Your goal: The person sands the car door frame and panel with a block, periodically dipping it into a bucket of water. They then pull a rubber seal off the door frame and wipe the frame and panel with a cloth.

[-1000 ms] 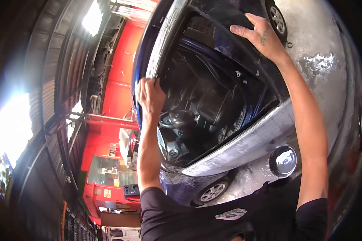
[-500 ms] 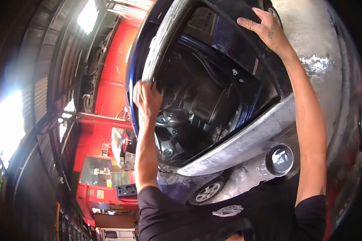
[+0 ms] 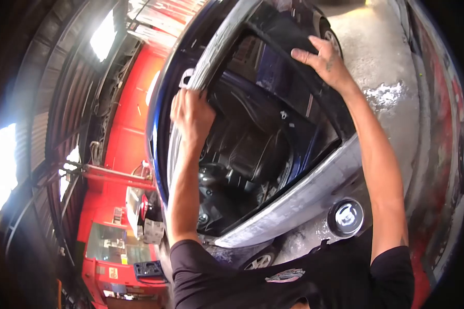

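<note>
A car door with a bare, whitish sanded-looking panel (image 3: 294,198) and a window opening lies in front of me. My left hand (image 3: 192,117) is closed round the streaky grey window frame (image 3: 219,49), its fingers curled over the edge. Whatever lies under those fingers is hidden. A white piece with a dark hole (image 3: 186,78) shows just beyond the knuckles. My right hand (image 3: 326,64) lies on the black part of the frame (image 3: 281,36) on the other side of the opening, thumb and fingers spread.
Through the opening show the steering wheel (image 3: 214,175) and a dark seat (image 3: 255,154). A round basin (image 3: 331,226) with a shiny, reflecting inside stands on the wet concrete floor (image 3: 379,56). A car wheel (image 3: 260,261) is near my body. Behind rises a red wall (image 3: 134,113).
My left hand has slid up along the window frame, away from my body. The view has shifted slightly; my right hand stays spread on the black frame.
</note>
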The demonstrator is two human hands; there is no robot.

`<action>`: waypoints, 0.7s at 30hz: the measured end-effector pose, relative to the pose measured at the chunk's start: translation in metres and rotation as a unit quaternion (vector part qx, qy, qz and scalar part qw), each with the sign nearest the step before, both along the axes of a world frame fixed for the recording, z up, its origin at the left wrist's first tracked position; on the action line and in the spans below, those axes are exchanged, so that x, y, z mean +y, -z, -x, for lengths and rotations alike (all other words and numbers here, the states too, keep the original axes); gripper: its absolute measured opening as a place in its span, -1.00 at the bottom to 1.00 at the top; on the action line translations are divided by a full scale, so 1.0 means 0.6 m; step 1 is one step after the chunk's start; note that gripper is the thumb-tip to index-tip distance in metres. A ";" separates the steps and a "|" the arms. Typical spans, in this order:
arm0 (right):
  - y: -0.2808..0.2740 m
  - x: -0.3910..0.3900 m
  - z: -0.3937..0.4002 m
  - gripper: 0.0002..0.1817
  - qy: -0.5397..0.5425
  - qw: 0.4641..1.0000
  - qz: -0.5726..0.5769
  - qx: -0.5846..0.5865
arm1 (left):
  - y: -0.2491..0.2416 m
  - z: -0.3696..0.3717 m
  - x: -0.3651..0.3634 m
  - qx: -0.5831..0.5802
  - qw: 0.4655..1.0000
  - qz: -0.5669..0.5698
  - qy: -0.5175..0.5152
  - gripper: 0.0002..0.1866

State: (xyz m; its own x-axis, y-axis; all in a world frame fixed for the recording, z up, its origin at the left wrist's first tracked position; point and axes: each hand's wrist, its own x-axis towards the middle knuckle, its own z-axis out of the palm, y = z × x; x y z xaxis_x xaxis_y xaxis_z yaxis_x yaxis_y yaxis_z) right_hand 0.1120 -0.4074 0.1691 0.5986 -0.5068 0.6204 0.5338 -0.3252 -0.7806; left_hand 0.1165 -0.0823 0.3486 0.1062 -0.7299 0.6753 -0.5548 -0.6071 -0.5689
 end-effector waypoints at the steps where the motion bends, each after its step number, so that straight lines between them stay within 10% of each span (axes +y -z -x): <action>1: 0.001 -0.002 -0.006 -0.04 0.002 1.000 -0.009 0.012 | -0.006 -0.033 -0.068 -0.032 0.999 -0.001 0.037 -0.76; 5: -0.054 -0.019 0.059 0.14 -0.184 0.979 -0.050 0.077 | -0.032 -0.069 -0.248 0.000 0.998 -0.024 0.062 -0.78; 10: -0.031 -0.010 0.029 -0.17 -0.111 0.990 -0.051 0.074 | -0.005 -0.047 -0.077 -0.021 0.999 0.016 0.024 -0.75; 16: -0.044 -0.028 0.041 -0.28 -0.179 0.980 -0.074 0.037 | -0.035 -0.046 -0.293 0.068 0.997 0.019 -0.029 -0.77; 21: -0.011 -0.008 0.010 -0.43 -0.143 0.989 -0.044 0.017 | -0.037 -0.016 -0.146 0.127 0.988 0.081 -0.044 -0.74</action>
State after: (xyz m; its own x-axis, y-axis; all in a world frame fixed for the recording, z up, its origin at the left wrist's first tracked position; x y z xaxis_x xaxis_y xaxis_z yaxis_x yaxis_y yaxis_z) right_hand 0.1060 -0.4121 0.1755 0.7449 -0.3650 0.5585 0.5672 -0.0942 -0.8182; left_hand 0.1259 -0.1697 0.3708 0.3457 -0.5945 0.7260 -0.6072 -0.7316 -0.3099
